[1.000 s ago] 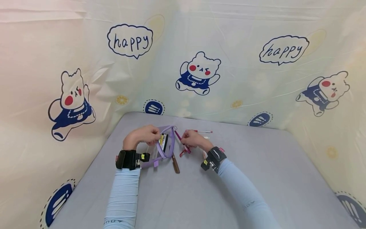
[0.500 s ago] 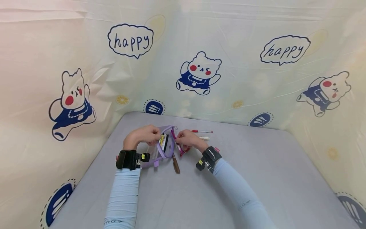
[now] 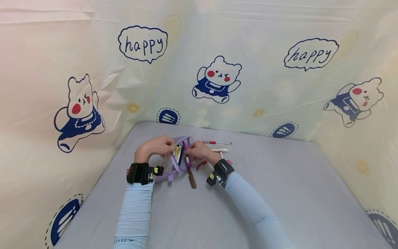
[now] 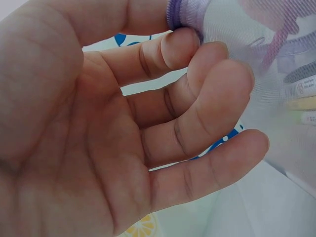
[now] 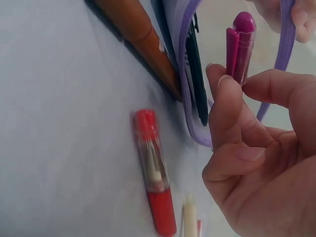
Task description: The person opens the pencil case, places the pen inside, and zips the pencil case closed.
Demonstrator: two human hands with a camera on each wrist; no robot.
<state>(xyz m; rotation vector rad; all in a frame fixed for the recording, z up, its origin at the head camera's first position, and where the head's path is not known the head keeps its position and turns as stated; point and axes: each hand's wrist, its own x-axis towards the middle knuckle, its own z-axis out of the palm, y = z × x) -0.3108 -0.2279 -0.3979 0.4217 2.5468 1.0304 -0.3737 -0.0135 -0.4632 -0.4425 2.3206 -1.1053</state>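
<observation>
My left hand (image 3: 160, 146) pinches the purple zipper edge of a see-through mesh pencil case (image 3: 175, 164), thumb and index finger on the trim (image 4: 190, 11) in the left wrist view. Several pens, with yellow, white and black barrels, lie inside. My right hand (image 3: 200, 151) pinches a magenta pen (image 5: 242, 49) between thumb and fingers, its clip end pointing up in the right wrist view. From the head view, this pen overlaps the case's open mouth. A brown marker (image 3: 192, 179) lies beside the mouth, on the near side.
On the grey tabletop (image 3: 264, 186), a red-capped pen (image 3: 217, 143) and a white pen (image 3: 221, 150) lie beyond my right hand. A red pen with a clear section (image 5: 160, 212) lies below that hand. A printed curtain (image 3: 261, 90) stands behind the table.
My right hand has lifted the magenta pen off the other pens and carried it left to the mouth of the case. My left hand keeps its place on the zipper edge.
</observation>
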